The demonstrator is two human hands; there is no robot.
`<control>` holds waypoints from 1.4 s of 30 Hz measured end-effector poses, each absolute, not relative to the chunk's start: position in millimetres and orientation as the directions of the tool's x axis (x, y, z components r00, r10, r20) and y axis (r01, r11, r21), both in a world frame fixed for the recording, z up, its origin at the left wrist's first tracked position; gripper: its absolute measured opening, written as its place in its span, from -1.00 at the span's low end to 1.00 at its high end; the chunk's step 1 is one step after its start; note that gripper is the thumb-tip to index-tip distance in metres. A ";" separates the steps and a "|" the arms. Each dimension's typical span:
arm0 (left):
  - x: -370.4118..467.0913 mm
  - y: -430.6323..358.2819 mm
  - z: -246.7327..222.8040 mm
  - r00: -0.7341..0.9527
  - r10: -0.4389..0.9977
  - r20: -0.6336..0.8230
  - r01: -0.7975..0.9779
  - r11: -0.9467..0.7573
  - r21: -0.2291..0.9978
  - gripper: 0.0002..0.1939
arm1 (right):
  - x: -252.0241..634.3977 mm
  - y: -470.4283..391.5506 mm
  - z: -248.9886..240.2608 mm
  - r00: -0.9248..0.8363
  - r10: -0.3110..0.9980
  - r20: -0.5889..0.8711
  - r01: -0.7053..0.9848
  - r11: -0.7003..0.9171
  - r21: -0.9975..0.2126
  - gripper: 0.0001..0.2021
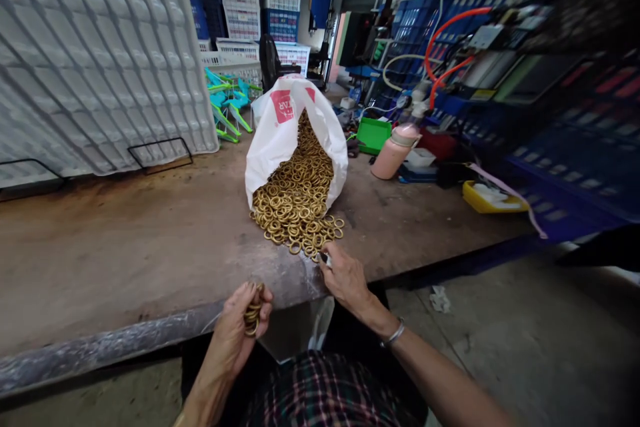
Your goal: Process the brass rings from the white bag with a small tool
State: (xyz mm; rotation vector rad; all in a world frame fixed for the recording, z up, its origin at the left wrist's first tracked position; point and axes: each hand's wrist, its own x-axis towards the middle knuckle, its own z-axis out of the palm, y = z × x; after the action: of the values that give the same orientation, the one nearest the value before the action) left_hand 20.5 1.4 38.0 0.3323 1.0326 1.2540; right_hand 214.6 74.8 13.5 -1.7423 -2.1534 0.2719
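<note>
A white plastic bag [265,153] with red print lies on its side, its mouth facing me. Brass-coloured metal rings [300,197] fill it and spill onto the tabletop. Above the table's front edge, my left hand [240,317] is closed around a small bunch of metal rings [253,313]. My right hand [347,280] is at the near right edge of the spilled rings, fingers bent together. A small white and dark bit shows at its fingertips; I cannot make out what it is. Below, between the hands, a pale grey surface [295,330] shows partly under the table edge.
The worn brown table [150,240] bears a stack of white moulded trays [100,60] at left. Behind the bag are turquoise plastic pieces [230,103]. To the right stand a pink bottle [393,153], a green tray [374,135], a yellow tray [493,200] and a machine with orange hoses [433,47].
</note>
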 end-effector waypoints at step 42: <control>47.7 13.8 37.4 -0.238 0.928 -0.285 -0.403 0.173 0.899 -0.62 | 160.3 80.2 19.7 -0.363 0.932 -0.014 0.083 0.018 -0.996 -0.73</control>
State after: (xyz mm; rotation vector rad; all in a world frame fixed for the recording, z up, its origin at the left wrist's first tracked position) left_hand 47.7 13.8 37.4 0.5959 1.2219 1.3914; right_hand 160.3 80.2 19.7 -1.0722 -1.5469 1.4354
